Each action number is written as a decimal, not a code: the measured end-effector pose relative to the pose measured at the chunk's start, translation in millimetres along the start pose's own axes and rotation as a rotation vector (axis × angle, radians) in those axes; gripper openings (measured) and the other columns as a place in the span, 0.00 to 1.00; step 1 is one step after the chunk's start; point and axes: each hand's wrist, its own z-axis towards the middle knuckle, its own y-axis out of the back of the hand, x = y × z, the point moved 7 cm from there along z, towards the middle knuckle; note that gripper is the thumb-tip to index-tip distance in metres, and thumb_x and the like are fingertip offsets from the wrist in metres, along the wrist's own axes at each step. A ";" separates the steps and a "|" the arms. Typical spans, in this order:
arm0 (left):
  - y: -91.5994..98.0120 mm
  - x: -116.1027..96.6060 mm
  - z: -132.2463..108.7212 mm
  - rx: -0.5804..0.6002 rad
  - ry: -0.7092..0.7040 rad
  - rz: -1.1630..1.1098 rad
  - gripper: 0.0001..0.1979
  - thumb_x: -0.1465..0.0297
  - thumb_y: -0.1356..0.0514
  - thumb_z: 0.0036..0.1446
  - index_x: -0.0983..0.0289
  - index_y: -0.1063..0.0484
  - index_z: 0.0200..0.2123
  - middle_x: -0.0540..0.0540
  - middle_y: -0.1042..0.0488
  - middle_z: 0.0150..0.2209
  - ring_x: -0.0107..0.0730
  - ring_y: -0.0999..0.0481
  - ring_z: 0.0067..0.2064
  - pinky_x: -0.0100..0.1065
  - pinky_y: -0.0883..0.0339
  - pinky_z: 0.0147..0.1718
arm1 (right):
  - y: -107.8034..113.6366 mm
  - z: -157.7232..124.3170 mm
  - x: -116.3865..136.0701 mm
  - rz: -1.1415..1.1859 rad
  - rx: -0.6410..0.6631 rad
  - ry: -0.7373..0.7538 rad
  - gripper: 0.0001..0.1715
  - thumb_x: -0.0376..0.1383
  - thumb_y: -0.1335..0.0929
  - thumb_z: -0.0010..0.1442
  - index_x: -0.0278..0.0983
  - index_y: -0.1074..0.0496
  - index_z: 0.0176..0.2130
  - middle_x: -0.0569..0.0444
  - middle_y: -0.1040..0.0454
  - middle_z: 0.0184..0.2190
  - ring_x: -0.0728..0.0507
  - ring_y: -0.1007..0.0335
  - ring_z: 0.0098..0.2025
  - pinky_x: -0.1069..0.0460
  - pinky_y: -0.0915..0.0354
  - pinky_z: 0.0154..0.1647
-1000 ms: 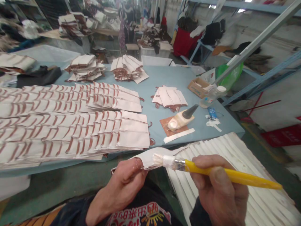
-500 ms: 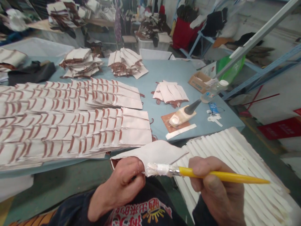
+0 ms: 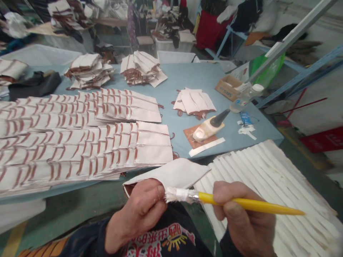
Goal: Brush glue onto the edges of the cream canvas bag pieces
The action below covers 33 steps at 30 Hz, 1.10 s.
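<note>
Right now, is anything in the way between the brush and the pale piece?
Nothing visible stands between the brush, held in the right hand, and the pale piece. The left hand, gripping the piece's near edge, is right beside the bristles.

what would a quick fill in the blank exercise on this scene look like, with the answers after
1. The right hand holds a brush with a ____ handle.
2. The left hand grips a pale piece whose visible inner side is ____.
3. Next to the cardboard box is a clear, white-capped ____.

Missing words: yellow; brown; bottle
</note>
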 end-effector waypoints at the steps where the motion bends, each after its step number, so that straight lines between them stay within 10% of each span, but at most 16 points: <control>1: -1.3 0.3 0.6 0.000 -0.001 0.003 0.16 0.87 0.47 0.59 0.58 0.37 0.33 0.44 0.36 0.24 0.29 0.39 0.25 0.34 0.48 0.25 | 0.0 -1.8 -1.6 -0.008 0.014 -0.011 0.11 0.42 0.29 0.76 0.42 0.18 0.41 0.59 0.27 0.22 0.51 0.34 0.21 0.55 0.38 0.23; 33: -12.6 3.0 -4.6 -0.029 -0.014 0.005 0.16 0.88 0.47 0.60 0.60 0.30 0.38 0.48 0.27 0.26 0.31 0.30 0.26 0.33 0.42 0.26 | 13.0 -13.2 -43.6 0.096 -0.278 -0.250 0.20 0.51 0.27 0.73 0.40 0.21 0.36 0.61 0.35 0.18 0.51 0.42 0.19 0.56 0.42 0.21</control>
